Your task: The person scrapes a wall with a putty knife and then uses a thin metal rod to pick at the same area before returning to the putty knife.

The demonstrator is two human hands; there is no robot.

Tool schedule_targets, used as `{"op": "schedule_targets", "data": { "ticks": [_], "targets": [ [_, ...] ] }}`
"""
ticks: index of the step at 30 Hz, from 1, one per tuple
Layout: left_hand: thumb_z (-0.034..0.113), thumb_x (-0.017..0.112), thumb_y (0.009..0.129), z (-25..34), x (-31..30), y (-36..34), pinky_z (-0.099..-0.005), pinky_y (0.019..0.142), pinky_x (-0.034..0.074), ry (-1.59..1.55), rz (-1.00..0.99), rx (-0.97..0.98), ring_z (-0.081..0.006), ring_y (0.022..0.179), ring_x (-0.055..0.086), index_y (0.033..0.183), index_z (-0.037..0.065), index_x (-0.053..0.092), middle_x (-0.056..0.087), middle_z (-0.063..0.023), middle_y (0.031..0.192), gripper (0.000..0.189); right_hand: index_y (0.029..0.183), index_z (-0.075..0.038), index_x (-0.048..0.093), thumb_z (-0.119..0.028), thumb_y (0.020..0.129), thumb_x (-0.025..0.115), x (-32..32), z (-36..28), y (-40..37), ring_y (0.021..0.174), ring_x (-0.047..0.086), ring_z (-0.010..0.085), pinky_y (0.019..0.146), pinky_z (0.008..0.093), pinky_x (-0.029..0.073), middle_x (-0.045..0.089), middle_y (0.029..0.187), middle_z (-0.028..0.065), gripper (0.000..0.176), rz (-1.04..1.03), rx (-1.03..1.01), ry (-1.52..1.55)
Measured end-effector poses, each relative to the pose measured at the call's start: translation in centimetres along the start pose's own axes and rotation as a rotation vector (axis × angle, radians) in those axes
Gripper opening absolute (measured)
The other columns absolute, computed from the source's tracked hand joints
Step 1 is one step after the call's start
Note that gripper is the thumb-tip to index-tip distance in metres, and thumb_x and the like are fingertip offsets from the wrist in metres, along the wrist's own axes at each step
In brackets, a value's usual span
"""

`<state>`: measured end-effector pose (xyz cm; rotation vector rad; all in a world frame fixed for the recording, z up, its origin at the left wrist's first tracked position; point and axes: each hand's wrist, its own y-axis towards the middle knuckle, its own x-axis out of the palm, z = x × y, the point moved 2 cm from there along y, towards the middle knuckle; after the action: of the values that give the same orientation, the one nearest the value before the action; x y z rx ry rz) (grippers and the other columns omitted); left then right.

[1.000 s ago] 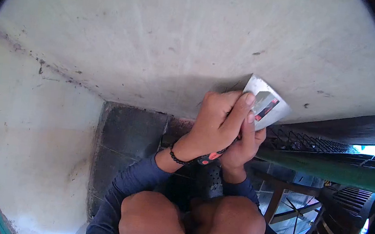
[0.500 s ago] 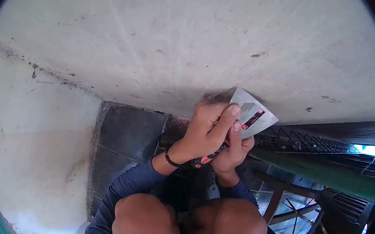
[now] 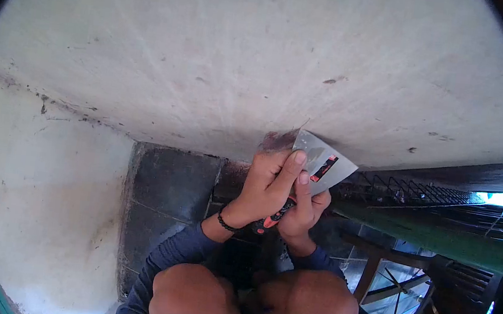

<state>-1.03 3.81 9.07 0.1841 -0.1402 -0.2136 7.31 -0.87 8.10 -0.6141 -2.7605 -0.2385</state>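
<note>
Left hand [image 3: 265, 186], right hand [image 3: 305, 208], one scraper [image 3: 320, 161]

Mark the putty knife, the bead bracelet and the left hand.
putty knife [image 3: 320, 158], head view, metal blade.
bead bracelet [image 3: 224, 223], head view, beads at wrist.
left hand [image 3: 266, 184], head view, back of hand.

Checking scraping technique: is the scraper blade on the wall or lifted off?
On it: scraper blade edge touches the wall, left hand and right hand gripping.
</note>
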Motion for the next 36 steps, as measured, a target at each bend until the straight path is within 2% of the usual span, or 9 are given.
{"op": "schedule_targets", "data": {
  "ticks": [5, 14, 17, 20, 23, 26, 29, 32, 36],
  "targets": [
    [0.026, 0.046, 0.097, 2.5, -0.4, 1.3, -0.0249, 0.050, 0.038, 0.034, -0.079, 0.065, -0.0042, 0.059, 0.046, 0.077, -0.002, 0.060, 0.054, -0.0012, 0.059, 0.037, 0.098, 0.000, 0.060, -0.015, 0.092, 0.052, 0.9, -1.6, 0.7, 0.081, 0.056, 0.0084, 0.070, 0.0230, 0.043, 0.063, 0.091, 0.0043, 0.017, -0.036, -0.041, 0.009],
    [0.026, 0.046, 0.098, 1.1, -0.2, 0.7, -0.0245, 0.048, 0.038, 0.020, -0.033, 0.024, -0.0039, 0.057, 0.045, 0.074, -0.001, 0.059, 0.054, -0.0001, 0.058, 0.039, 0.097, 0.001, 0.062, -0.012, 0.092, 0.054, 0.1, -0.7, 0.4, 0.081, 0.056, 0.0082, 0.072, 0.0237, 0.043, 0.064, 0.090, 0.0030, 0.016, -0.042, -0.028, 0.015],
    [0.020, 0.048, 0.096, 1.2, -0.2, 0.6, -0.0288, 0.047, 0.036, 0.007, -0.017, 0.014, -0.0088, 0.053, 0.043, 0.071, -0.003, 0.055, 0.050, -0.0074, 0.055, 0.034, 0.097, 0.001, 0.062, -0.012, 0.092, 0.054, 0.4, -0.4, 0.4, 0.080, 0.056, 0.0082, 0.072, 0.0237, 0.043, 0.064, 0.090, 0.0031, 0.016, -0.022, -0.032, 0.030],
    [0.019, 0.049, 0.095, -0.4, 0.4, 0.0, -0.0290, 0.047, 0.035, -0.066, 0.056, -0.022, -0.0097, 0.051, 0.043, 0.071, -0.003, 0.055, 0.049, -0.0074, 0.054, 0.033, 0.097, 0.001, 0.061, -0.013, 0.092, 0.054, -0.1, 0.2, 0.2, 0.079, 0.056, 0.0077, 0.070, 0.0226, 0.043, 0.064, 0.090, 0.0038, 0.017, -0.023, -0.006, 0.015],
    [0.025, 0.046, 0.097, 0.8, -0.2, 0.5, -0.0239, 0.048, 0.037, 0.021, -0.033, 0.031, -0.0037, 0.057, 0.043, 0.074, -0.001, 0.059, 0.054, 0.0003, 0.060, 0.038, 0.098, 0.000, 0.059, -0.016, 0.092, 0.054, 0.0, -0.6, 0.4, 0.077, 0.056, 0.0067, 0.066, 0.0205, 0.043, 0.063, 0.091, 0.0044, 0.018, -0.042, -0.018, -0.014],
    [0.027, 0.046, 0.098, 2.7, -0.2, 1.2, -0.0237, 0.049, 0.037, 0.016, -0.033, 0.069, -0.0035, 0.060, 0.044, 0.075, -0.001, 0.059, 0.054, 0.0010, 0.062, 0.038, 0.098, 0.000, 0.059, -0.015, 0.092, 0.054, 0.6, -1.8, 0.7, 0.077, 0.056, 0.0069, 0.066, 0.0206, 0.044, 0.063, 0.090, 0.0041, 0.017, -0.053, -0.043, -0.014],
    [0.019, 0.049, 0.095, 1.7, -0.2, 0.7, -0.0290, 0.046, 0.035, 0.002, 0.020, 0.045, -0.0098, 0.050, 0.044, 0.071, -0.004, 0.055, 0.051, -0.0074, 0.055, 0.034, 0.097, 0.000, 0.060, -0.015, 0.092, 0.054, 0.6, -1.1, 0.5, 0.077, 0.056, 0.0068, 0.068, 0.0210, 0.043, 0.063, 0.088, 0.0035, 0.016, -0.032, -0.039, -0.028],
    [0.019, 0.049, 0.095, -0.5, 0.5, -0.2, -0.0287, 0.045, 0.034, -0.066, 0.114, 0.007, -0.0092, 0.049, 0.043, 0.070, -0.004, 0.055, 0.050, -0.0070, 0.054, 0.034, 0.095, 0.000, 0.060, -0.015, 0.092, 0.054, 0.1, 0.2, 0.0, 0.077, 0.055, 0.0066, 0.069, 0.0216, 0.042, 0.063, 0.086, 0.0031, 0.016, -0.013, -0.027, -0.043],
    [0.018, 0.049, 0.095, 0.9, 0.1, 0.3, -0.0282, 0.044, 0.034, -0.050, 0.019, 0.011, -0.0071, 0.050, 0.042, 0.069, -0.003, 0.055, 0.050, -0.0054, 0.054, 0.034, 0.095, 0.000, 0.060, -0.015, 0.092, 0.054, 0.8, -1.4, 0.1, 0.077, 0.054, 0.0067, 0.070, 0.0220, 0.042, 0.063, 0.088, 0.0029, 0.016, -0.010, -0.023, -0.026]
  ]
}}
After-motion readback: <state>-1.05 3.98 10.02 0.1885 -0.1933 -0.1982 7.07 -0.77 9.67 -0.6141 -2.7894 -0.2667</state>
